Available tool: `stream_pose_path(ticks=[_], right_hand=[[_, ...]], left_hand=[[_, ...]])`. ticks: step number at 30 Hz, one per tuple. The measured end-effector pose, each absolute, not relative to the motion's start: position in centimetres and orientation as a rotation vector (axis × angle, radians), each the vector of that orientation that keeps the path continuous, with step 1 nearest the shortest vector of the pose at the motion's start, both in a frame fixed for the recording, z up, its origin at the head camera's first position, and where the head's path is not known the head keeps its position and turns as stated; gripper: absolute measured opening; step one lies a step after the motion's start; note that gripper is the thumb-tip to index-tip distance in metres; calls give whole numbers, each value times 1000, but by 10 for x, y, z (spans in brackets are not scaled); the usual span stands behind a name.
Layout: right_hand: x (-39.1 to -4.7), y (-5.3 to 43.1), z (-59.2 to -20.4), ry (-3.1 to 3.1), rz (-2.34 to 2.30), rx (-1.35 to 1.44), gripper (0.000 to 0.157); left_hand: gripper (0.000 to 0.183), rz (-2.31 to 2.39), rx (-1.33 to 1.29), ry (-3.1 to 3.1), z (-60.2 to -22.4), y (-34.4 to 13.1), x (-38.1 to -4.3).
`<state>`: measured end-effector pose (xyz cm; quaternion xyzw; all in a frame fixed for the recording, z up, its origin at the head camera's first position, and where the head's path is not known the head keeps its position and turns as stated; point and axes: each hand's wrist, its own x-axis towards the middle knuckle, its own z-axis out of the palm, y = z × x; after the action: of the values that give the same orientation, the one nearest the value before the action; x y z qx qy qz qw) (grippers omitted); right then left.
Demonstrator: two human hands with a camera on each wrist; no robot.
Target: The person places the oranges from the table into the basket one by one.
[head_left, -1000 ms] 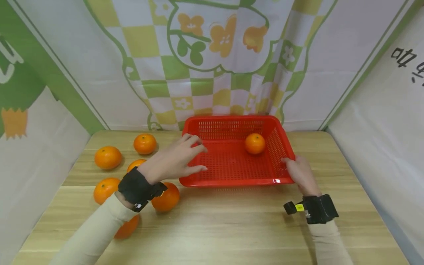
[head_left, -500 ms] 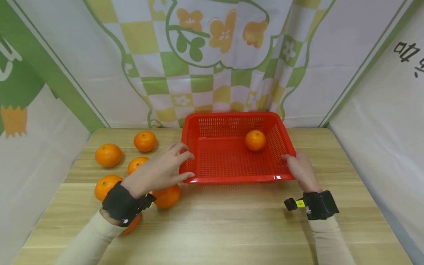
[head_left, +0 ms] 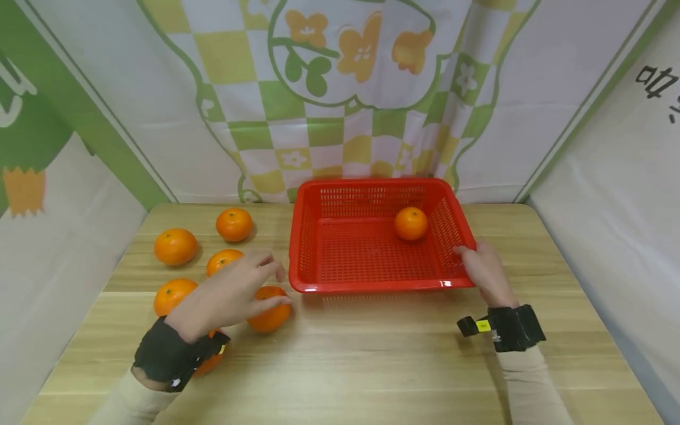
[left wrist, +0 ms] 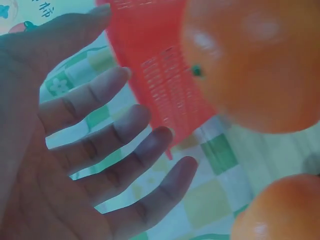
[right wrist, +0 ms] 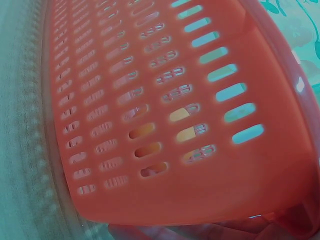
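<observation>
My left hand hovers over the oranges on the left, fingers spread and slightly bent, holding nothing. Its thumb overlaps one orange in the head view. From the left wrist, an orange with a green stem spot looms large beside the spread fingers. With my right hand I grip the right rim of a red slotted plastic basket, thumb inside the rim. A single orange sits inside, toward the right end. In the right wrist view the basket's side wall covers most of that hand.
More oranges lie at the table's left: a far one, a left one, one behind my hand, one by my wrist and one partly under the wrist strap. A checkered curtain hangs behind the wooden table.
My left hand has moved from over the basket's left end down and left to above the oranges. My right hand keeps its grip on the basket; the orange inside stays put.
</observation>
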<state>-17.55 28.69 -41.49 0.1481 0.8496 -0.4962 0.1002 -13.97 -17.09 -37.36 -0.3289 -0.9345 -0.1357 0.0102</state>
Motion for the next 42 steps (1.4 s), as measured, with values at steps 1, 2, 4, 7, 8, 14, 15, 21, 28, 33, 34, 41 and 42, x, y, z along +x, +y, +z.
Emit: stream_pose_path(ticks=[1, 2, 4, 7, 8, 14, 15, 21, 28, 33, 34, 41, 42], right_hand=[[-175, 287, -415, 2510, -1469, 438, 53], [-175, 288, -415, 2509, -1469, 437, 53], [-175, 288, -416, 2510, -1468, 439, 53], [-175, 288, -416, 2506, -1466, 440, 53], [-174, 288, -416, 2508, -1462, 442, 53], [-174, 285, -415, 2522, -1464, 432, 51], [-175, 285, -415, 2522, -1465, 431, 51], [-175, 284, -414, 2523, -1458, 448, 48], [-175, 286, -413, 2527, -1468, 451, 47], [-176, 288, -412, 2524, -1479, 451, 45], [-176, 289, -412, 2525, -1480, 450, 45], [-175, 288, -414, 2522, -1484, 460, 45], [-175, 287, -414, 2518, -1485, 461, 45]], left_hand=[[32, -421, -1027, -2928, -376, -171, -139], [33, -415, -1029, -2942, -379, -171, -138], [37, -407, -1028, -2970, -385, -171, -137], [43, -389, -1022, -3004, -393, -169, -134], [45, -381, -1020, -3008, -395, -168, -133], [55, -333, -935, -3034, -405, -166, -126], [57, -328, -907, -3049, -407, -166, -125], [71, -330, -803, -3074, -416, -167, -118], [71, -376, -793, -3080, -424, -164, -118], [76, -404, -779, -3147, -428, -160, -122], [78, -409, -776, -3160, -429, -158, -122], [79, -392, -708, -3125, -435, -154, -122], [78, -383, -697, -3112, -436, -154, -121]])
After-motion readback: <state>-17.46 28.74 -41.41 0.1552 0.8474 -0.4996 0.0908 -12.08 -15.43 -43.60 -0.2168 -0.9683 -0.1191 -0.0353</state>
